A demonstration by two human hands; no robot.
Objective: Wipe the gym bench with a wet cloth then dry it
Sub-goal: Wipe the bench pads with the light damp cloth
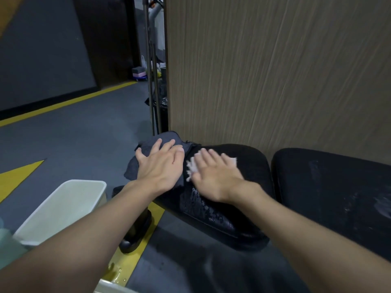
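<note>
Two bare hands press flat on the end pad of a black gym bench (249,166) that stands against a wood-grain wall panel (275,70). The left hand (160,163), fingers spread wide, lies palm-down on a dark grey cloth (167,138) draped over the pad's far left corner and hanging off its left edge. The right hand (213,174), fingers extended and close together, lies palm-down on a white cloth (191,168), which shows at the fingertips and along the hand's left side; motion blur softens its outline. Neither hand is closed around anything. The two hands sit just beside each other, apart. A glistening wet patch (203,210) shows on the pad's near edge, below the right wrist. A second black pad (330,187) adjoins on the right, marked with pale streaks. A white plastic bin (63,208) stands on the grey floor (74,140) near the bench's left end, beside yellow floor markings (19,176). Droplets of water (116,271) lie on a yellow stripe at the bottom.
</note>
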